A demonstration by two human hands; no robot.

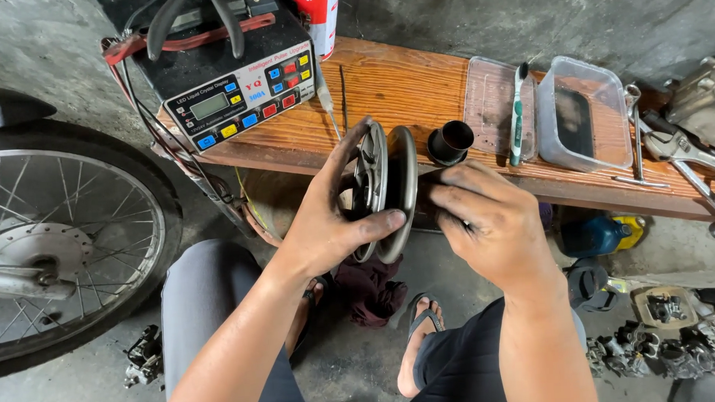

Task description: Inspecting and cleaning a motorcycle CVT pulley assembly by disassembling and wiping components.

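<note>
Wooden bench (417, 96) edge behind; left hand (326, 218) grips pulley halves (385, 192).

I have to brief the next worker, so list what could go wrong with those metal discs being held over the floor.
1. The left hand alone grips the two metal discs with greasy fingers over bare concrete; they might slip and fall near the sandalled foot.
2. The right hand presses at the disc's face, so fingers could get pinched between parts.
3. The black cup sits near the wooden bench edge and could be knocked off.

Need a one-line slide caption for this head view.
Left hand grips a metal pulley disc; right hand works at its face.
</note>
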